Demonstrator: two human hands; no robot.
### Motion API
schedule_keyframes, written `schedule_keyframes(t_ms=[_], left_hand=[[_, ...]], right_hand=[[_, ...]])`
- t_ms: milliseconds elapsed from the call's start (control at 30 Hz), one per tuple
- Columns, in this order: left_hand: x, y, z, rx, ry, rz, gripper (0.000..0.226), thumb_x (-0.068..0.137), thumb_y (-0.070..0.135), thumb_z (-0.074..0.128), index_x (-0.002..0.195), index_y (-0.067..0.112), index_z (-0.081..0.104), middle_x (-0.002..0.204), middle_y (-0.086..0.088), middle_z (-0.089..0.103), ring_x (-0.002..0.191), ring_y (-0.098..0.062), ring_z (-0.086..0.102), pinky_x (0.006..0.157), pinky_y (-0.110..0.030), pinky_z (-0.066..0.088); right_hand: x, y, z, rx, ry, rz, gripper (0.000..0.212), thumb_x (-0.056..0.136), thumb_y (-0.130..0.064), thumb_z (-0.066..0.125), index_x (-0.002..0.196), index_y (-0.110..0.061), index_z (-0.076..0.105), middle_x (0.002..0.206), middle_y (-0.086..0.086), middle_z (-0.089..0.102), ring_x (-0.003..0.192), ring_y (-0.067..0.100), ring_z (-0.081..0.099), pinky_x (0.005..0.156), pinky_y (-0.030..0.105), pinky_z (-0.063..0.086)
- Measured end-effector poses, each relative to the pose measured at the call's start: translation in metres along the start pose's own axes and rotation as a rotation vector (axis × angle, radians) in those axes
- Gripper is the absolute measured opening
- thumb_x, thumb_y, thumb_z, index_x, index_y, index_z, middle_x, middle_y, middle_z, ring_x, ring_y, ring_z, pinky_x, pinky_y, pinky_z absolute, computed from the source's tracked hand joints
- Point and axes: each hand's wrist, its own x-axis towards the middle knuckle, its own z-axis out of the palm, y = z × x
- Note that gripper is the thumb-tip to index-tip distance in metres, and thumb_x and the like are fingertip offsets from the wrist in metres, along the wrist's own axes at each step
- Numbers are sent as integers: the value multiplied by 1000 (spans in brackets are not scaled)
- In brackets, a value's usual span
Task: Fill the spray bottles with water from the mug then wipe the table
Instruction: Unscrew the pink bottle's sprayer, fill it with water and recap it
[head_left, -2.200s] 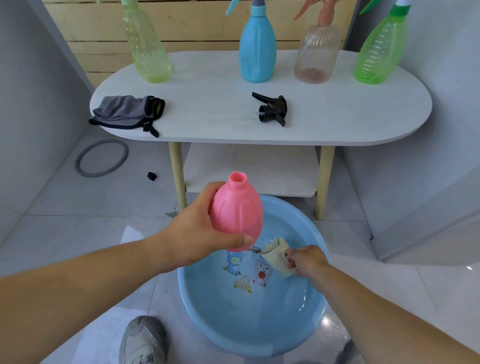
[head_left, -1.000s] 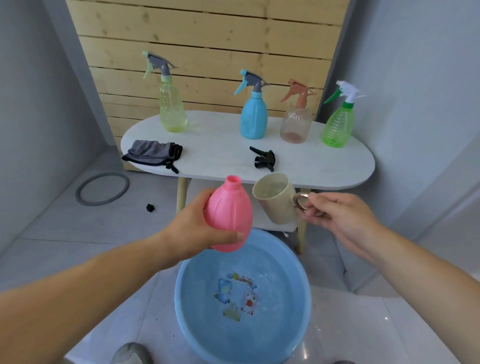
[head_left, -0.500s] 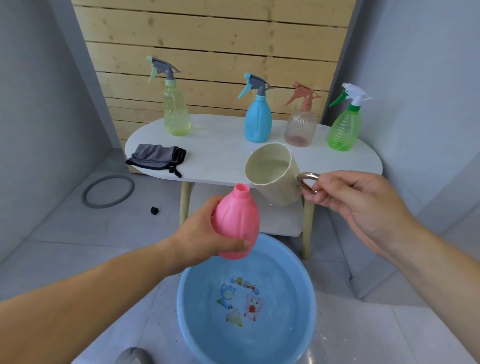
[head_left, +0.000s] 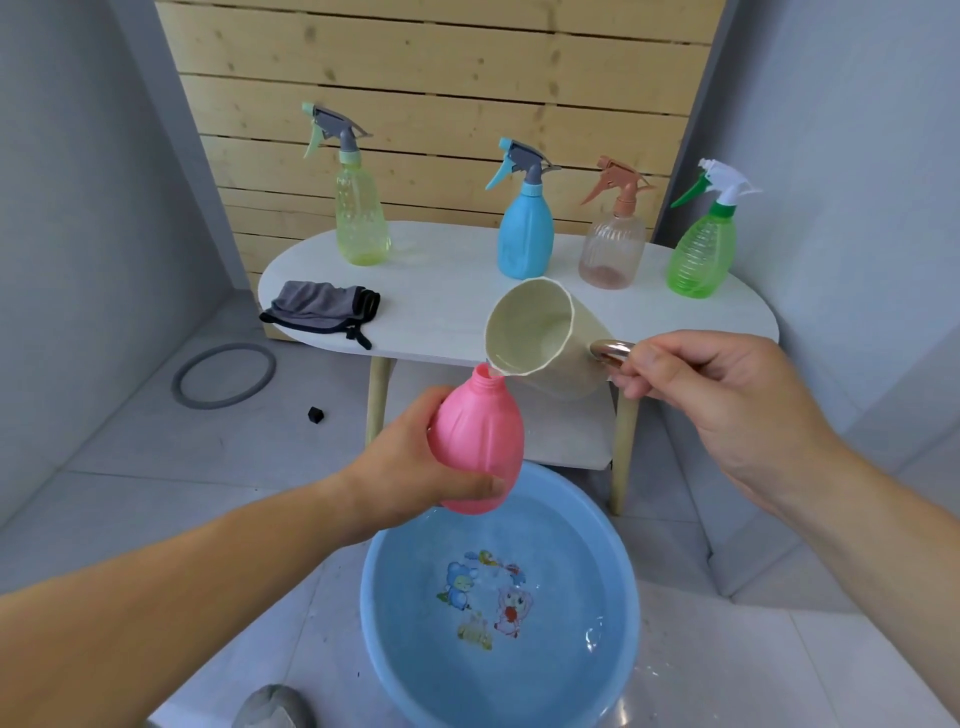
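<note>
The left hand (head_left: 410, 467) curls its fingers and thumb round the belly of the capless pink plastic spray bottle (head_left: 478, 441), held over the round blue water basin (head_left: 370, 618). The thin shell likely flexes if squeezed and gains weight as it fills, so a grip low on the wide body suits it. Its narrow neck sits just under the lip of the tilted beige mug (head_left: 540, 338), whose metal ring handle (head_left: 610, 353) the right hand (head_left: 706, 400) pinches; wet, it may slip.

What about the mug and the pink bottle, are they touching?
Cannot tell. In the head view the lip of the mug overlaps the mouth of the pink bottle with no visible gap, yet it may hover just above.
</note>
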Motion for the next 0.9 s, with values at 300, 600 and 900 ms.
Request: schedule_keyframes(t_ms=[300,600,900], left_hand=[[0,-3,2,-5,-6,2,90,63,17,98,135,39,49,119,5,63,108,-20,66,78,-45,66],[0,-3,2,-14,-1,-6,96,50,30,97,133,40,50,118,5,64,108,-21,67,77,-46,66],[0,-3,3,-27,-2,-12,91,61,16,98,135,38,49,120,3,63,108,-21,66,76,-46,66]], right_hand=[[0,1,0,-59,5,-46,18,85,-34,64,72,-30,76,81,8,75,92,28,69,98,52,50],[1,0,0,-78,19,-75,19,86,-35,64,73,-26,76,79,6,74,88,28,68,94,53,50],[1,-1,-1,-119,22,-91,19,86,-34,64,74,-24,75,77,3,74,86,25,68,92,49,52]])
